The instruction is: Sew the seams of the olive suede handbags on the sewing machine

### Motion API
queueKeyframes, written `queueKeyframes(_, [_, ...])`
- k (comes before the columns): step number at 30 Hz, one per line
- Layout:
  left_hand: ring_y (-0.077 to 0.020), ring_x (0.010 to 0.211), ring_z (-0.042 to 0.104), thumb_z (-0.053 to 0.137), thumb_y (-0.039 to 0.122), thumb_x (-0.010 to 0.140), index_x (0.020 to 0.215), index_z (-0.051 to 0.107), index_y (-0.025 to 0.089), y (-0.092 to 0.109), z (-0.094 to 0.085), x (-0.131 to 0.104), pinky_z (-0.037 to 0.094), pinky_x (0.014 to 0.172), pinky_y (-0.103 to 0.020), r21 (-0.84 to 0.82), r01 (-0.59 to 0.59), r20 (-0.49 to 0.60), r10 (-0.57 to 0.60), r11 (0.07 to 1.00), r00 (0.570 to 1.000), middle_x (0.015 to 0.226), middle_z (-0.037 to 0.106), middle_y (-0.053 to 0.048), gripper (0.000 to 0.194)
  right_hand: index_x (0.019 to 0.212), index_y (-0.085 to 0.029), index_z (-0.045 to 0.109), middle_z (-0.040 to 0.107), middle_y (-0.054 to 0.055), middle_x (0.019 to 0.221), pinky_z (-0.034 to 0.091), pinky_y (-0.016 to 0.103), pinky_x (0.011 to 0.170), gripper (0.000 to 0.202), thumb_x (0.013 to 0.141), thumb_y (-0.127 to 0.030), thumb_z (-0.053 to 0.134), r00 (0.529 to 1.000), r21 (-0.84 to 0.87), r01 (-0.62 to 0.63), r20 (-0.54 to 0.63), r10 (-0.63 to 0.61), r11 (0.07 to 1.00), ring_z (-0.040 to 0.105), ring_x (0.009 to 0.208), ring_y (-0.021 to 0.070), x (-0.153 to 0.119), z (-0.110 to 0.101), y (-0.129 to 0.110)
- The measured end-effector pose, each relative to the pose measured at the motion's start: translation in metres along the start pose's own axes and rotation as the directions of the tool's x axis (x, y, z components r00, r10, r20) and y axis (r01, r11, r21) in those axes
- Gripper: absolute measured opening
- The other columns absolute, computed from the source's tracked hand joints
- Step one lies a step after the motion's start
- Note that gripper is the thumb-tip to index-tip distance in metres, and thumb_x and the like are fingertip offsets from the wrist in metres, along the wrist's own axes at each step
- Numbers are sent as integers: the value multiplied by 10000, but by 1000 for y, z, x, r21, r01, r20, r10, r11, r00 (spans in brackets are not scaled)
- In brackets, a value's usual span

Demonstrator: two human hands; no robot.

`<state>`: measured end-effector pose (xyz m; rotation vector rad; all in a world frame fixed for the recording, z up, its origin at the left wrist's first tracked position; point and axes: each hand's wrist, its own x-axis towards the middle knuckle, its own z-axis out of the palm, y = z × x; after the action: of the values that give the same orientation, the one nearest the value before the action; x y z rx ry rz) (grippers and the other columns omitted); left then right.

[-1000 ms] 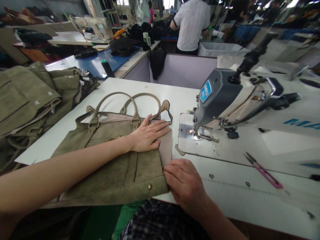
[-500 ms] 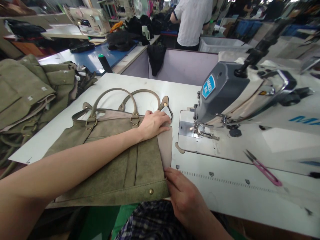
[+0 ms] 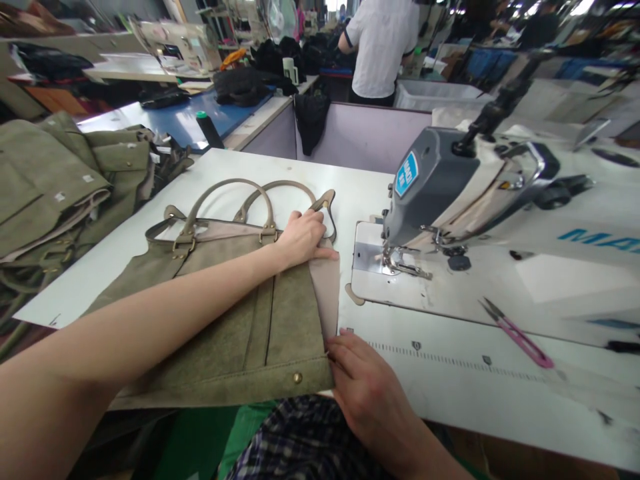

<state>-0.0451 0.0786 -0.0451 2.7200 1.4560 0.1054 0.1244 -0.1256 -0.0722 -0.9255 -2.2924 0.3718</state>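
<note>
An olive-green handbag (image 3: 295, 313) lies flat on the white sewing table, its two looped handles (image 3: 227, 183) pointing away from me. My left hand (image 3: 301, 239) reaches across it and grips the top right corner, fingers curled in and thumb out along the side edge. Beige lining (image 3: 326, 283) shows along that right side. At the lower right corner, my right hand (image 3: 367, 390) pinches the bag's edge between thumb and fingers; the fingertips are partly hidden. A brass stud (image 3: 298, 377) sits close to this corner.
A sewing machine (image 3: 425, 193) stands right of the bag. Pink thread snips (image 3: 523, 340) lie on its bed, near a printed ruler scale (image 3: 445, 360). More olive bags (image 3: 45, 173) are piled at left. Behind stand a thread cone (image 3: 209, 130) and a person in a white shirt (image 3: 383, 47).
My left fingers have curled in more at the top corner, with the thumb now stretched rightward. The right index finger has lifted slightly. The bag stays in place; the view has shifted a little.
</note>
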Motion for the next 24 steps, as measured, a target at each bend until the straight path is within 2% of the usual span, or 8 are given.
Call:
queueKeyframes(4, [-270, 1126, 513, 587, 397, 899, 1006, 615, 141, -2, 8, -17, 388, 905, -385, -115, -36, -37, 32, 993, 999, 1161, 591, -112, 279, 1030, -54, 670, 686, 131, 934, 538, 365, 963, 315, 999, -84, 358, 998, 6, 52, -46, -52, 999, 630, 945, 232, 1, 0, -3])
queueKeyframes(8, [-247, 1083, 566, 602, 386, 884, 950, 602, 163, 2, 13, -20, 409, 888, -378, -194, -15, -67, 2, 981, 998, 1093, 633, -81, 233, 1025, -58, 666, 678, 120, 888, 561, 304, 900, 354, 1011, -90, 314, 995, 46, 92, -51, -89, 995, 632, 915, 220, -4, -10, -4])
queueKeyframes(11, [-273, 1070, 577, 625, 409, 860, 901, 592, 164, 9, 17, -3, 415, 855, -399, -212, 5, -95, -26, 977, 995, 1057, 637, -82, 250, 1067, -59, 653, 682, 134, 945, 562, 305, 891, 367, 1014, -95, 292, 997, 34, 61, -43, -60, 998, 627, 925, 218, -6, -23, 12])
queueKeyframes(13, [-286, 1082, 572, 633, 397, 849, 902, 593, 161, 12, 19, 21, 418, 848, -408, -215, -3, -107, -21, 977, 994, 1081, 632, -88, 245, 1064, -72, 653, 678, 134, 953, 568, 305, 866, 348, 1004, -93, 312, 999, -9, 37, -19, -37, 999, 624, 925, 219, -2, -30, 33])
queueKeyframes(16, [-295, 1120, 555, 629, 339, 843, 935, 609, 155, 15, 20, 66, 424, 867, -412, -218, -25, -120, -1, 976, 993, 1146, 614, -103, 207, 930, -110, 672, 658, 123, 873, 576, 322, 777, 307, 973, -84, 369, 999, -102, 41, -11, -43, 994, 612, 851, 228, 8, -33, 63])
queueKeyframes(18, [-283, 1130, 553, 634, 295, 831, 935, 624, 159, 21, 20, 87, 431, 885, -396, -226, -56, -105, 33, 973, 994, 1159, 615, -98, 172, 821, -127, 663, 637, 118, 821, 572, 338, 729, 295, 944, -60, 404, 999, -131, 34, -13, -36, 991, 591, 788, 230, 10, -31, 70])
queueKeyframes(21, [-249, 1122, 561, 672, 289, 804, 909, 646, 176, 37, 21, 91, 444, 905, -359, -245, -119, -64, 106, 962, 992, 1146, 631, -64, 156, 784, -127, 657, 632, 119, 797, 575, 342, 764, 323, 925, -16, 388, 1000, -140, 8, -12, -10, 990, 590, 777, 226, -1, -30, 57])
queueKeyframes(24, [-257, 1131, 557, 693, 320, 796, 927, 654, 174, 55, 21, 68, 445, 929, -379, -255, -131, -65, 118, 958, 991, 1148, 628, -61, 200, 930, -100, 668, 670, 124, 858, 565, 326, 889, 339, 963, -30, 338, 999, -62, -17, -52, 14, 998, 626, 866, 216, -23, -34, 38])
